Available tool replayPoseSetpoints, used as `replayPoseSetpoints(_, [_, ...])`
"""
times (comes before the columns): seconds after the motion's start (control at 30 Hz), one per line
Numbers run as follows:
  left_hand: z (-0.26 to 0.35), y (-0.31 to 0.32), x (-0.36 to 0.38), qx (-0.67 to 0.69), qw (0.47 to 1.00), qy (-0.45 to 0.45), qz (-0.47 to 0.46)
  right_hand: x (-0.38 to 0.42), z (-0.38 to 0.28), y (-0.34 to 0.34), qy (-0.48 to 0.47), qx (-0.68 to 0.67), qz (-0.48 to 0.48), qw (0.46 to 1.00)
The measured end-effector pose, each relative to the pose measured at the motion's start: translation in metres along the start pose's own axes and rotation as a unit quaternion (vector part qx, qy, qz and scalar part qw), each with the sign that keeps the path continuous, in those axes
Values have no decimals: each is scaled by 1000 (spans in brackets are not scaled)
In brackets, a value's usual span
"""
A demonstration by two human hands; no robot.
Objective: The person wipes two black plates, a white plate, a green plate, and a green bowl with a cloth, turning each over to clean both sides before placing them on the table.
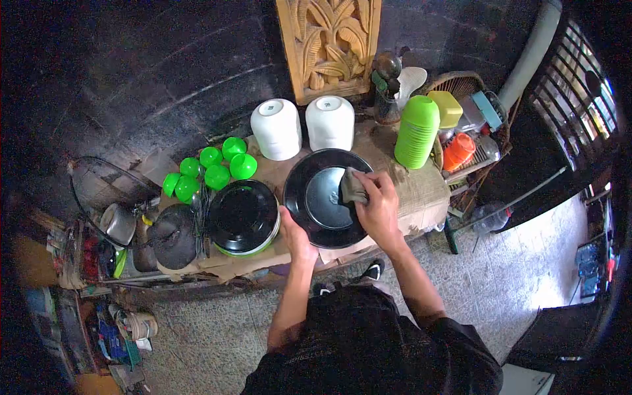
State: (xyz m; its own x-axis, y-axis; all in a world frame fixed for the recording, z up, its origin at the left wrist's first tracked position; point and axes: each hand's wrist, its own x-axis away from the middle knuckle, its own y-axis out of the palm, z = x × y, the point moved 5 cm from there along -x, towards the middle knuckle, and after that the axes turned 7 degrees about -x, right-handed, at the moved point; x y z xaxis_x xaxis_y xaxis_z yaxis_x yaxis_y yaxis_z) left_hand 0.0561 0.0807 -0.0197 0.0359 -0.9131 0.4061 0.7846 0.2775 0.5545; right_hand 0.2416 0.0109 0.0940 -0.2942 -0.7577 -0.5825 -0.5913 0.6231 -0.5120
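A round black plate (299,217) is held over the front of the counter by my left hand (297,238), which grips its lower left rim. My right hand (378,207) is closed on a bunched grey-green cloth (353,187) and presses it against the right side of the plate's shiny centre. Left of it stands a stack of plates (242,217) with a black one on top and white and green rims beneath. Several pieces of metal cutlery (202,217) lie beside the stack, partly hidden by it.
Several green cups (217,176) stand at the back left. Two white stacks of upturned bowls (275,128) and a tall stack of green cups (417,131) line the back. A wicker basket (454,82) holds containers at right. A dark round lid (172,236) lies far left.
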Motion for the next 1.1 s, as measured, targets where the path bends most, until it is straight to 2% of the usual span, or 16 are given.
replayPoseSetpoints(0.13, [-28, -1, -8, -60, 998, 5, -36, 1, -15, 14, -75, 12, -72, 995])
replayPoseSetpoints(0.17, [-37, -2, -13, -80, 995, -6, -56, 8, -12, 23, -61, 10, -110, 992])
replayPoseSetpoints(0.2, [-36, 9, -6, -35, 996, 6, -84, 14, -12, 28, -88, 6, -124, 988])
replayPoseSetpoints(0.27, [-41, 6, -9, -49, 997, -13, -66, 26, -8, 32, -114, 1, -140, 984])
replayPoseSetpoints(0.33, [-51, -4, -16, -68, 996, -30, -42, 40, 3, 32, -116, -22, -201, 973])
replayPoseSetpoints(0.5, [-51, -1, -16, -77, 996, -27, -34, 45, 39, 13, -95, -43, -192, 976])
replayPoseSetpoints(0.6, [-49, 0, -16, -85, 994, -33, -57, 22, 57, 7, -18, 22, -125, 992])
replayPoseSetpoints(0.63, [-51, -1, -17, -94, 994, -32, -52, 15, 57, 11, -17, 23, -125, 992])
replayPoseSetpoints(0.7, [-54, -4, -20, -101, 993, -31, -49, 3, 53, 18, 5, 37, -64, 997])
replayPoseSetpoints(0.73, [-55, -6, -24, -96, 994, -31, -50, 3, 50, 27, -24, 35, -57, 997])
replayPoseSetpoints(0.9, [-50, -7, -20, -110, 993, -30, -33, 30, 13, 57, -34, -2, -146, 989])
replayPoseSetpoints(0.97, [-51, -9, -22, -86, 995, -20, -51, 46, -4, 55, -79, 7, -187, 979])
replayPoseSetpoints(1.0, [-45, -7, -14, -114, 992, -51, 13, 54, -8, 52, -77, 6, -197, 977])
replayPoseSetpoints(1.1, [-61, -20, -28, -112, 988, -102, 12, 71, -11, 34, -88, 30, -195, 976])
